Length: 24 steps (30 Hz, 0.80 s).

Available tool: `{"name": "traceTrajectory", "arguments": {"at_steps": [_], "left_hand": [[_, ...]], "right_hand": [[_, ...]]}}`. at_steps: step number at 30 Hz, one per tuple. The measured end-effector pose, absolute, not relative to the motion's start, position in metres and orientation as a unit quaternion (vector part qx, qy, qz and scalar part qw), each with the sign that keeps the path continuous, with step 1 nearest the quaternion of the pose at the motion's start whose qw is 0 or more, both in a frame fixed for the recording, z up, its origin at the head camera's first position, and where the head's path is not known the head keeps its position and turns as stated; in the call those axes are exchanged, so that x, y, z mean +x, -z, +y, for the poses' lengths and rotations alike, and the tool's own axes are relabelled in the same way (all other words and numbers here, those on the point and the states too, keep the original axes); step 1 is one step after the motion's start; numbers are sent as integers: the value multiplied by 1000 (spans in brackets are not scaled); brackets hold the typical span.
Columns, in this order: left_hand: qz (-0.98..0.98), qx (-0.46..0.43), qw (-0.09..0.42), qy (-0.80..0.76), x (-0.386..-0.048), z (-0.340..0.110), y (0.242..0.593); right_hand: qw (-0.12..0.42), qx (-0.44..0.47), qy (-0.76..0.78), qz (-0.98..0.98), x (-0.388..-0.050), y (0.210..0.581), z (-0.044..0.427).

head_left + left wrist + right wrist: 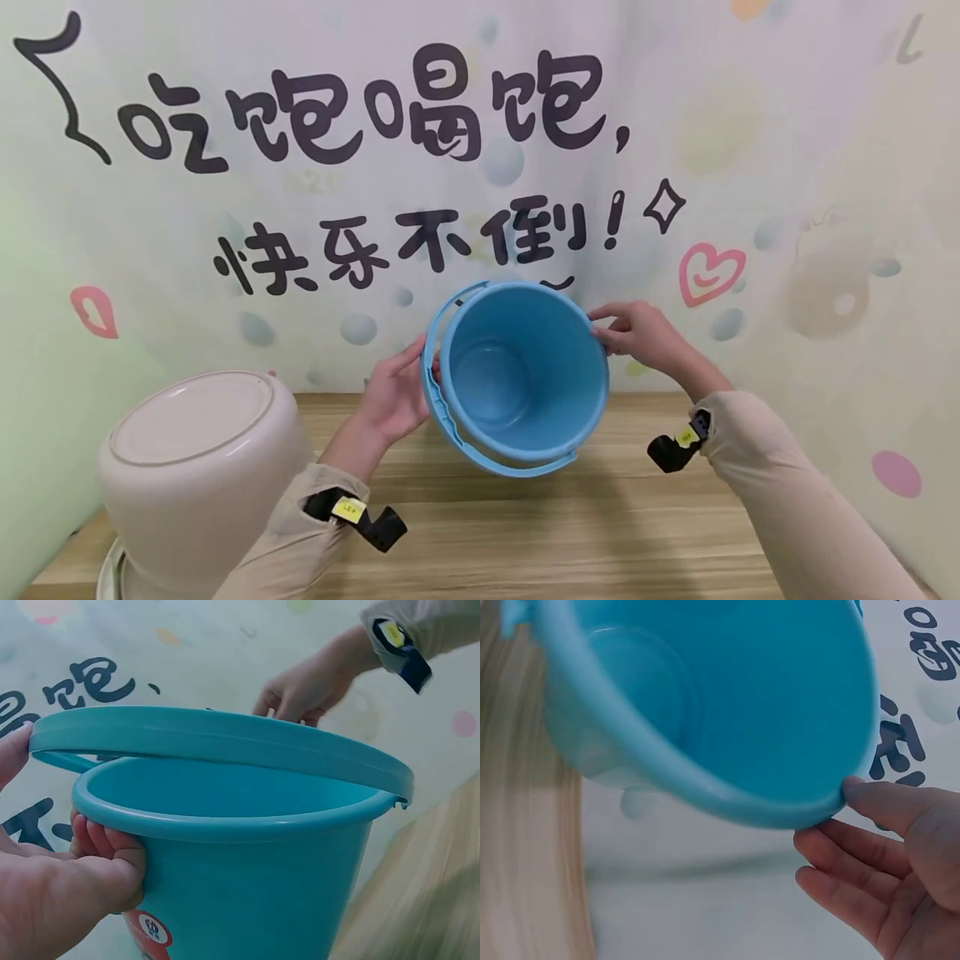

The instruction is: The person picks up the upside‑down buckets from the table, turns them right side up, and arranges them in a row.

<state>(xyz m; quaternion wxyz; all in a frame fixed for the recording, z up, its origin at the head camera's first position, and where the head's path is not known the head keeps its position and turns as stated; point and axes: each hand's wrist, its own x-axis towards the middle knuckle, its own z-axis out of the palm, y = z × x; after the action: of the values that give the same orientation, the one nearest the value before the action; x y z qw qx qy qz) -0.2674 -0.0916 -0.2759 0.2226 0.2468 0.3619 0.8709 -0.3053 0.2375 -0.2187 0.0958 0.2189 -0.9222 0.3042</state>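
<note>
A blue plastic bucket (pixel 536 375) is held up in front of the wall, tilted so that its mouth faces me and its bare inside shows. My left hand (pixel 393 398) holds the bucket's left side; in the left wrist view its fingers (pixel 101 840) curl at the rim while the thumb touches the swing handle (pixel 225 739). On the opposite side, my right hand (pixel 641 335) pinches the rim between thumb and fingers. The handle hangs down across the front left of the mouth. A red and white sticker (pixel 154 930) shows on the outer side.
At the left, a large pale pot-like tub (pixel 206 475) stands bottom up, with a light rim (pixel 110 575) showing below it. The wood-grain table (pixel 540 533) runs up to a printed wall cloth (pixel 750 125) with black lettering.
</note>
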Motion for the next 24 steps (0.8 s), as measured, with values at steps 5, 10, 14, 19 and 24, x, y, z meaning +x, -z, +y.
{"name": "traceTrajectory", "arguments": {"at_steps": [5, 10, 14, 19, 24], "left_hand": [[320, 225, 222, -893, -267, -95, 279], [262, 205, 230, -915, -270, -95, 282], [242, 192, 239, -921, -273, -93, 283], [276, 164, 226, -920, -273, -90, 283], [307, 135, 223, -915, -272, -89, 284]], "right_hand": [[38, 215, -378, -900, -300, 230, 243], [5, 206, -435, -876, -293, 238, 247], [16, 182, -463, -867, -291, 241, 245], [41, 148, -465, -872, -291, 244, 243], [48, 126, -465, -875, -291, 248, 243]]}}
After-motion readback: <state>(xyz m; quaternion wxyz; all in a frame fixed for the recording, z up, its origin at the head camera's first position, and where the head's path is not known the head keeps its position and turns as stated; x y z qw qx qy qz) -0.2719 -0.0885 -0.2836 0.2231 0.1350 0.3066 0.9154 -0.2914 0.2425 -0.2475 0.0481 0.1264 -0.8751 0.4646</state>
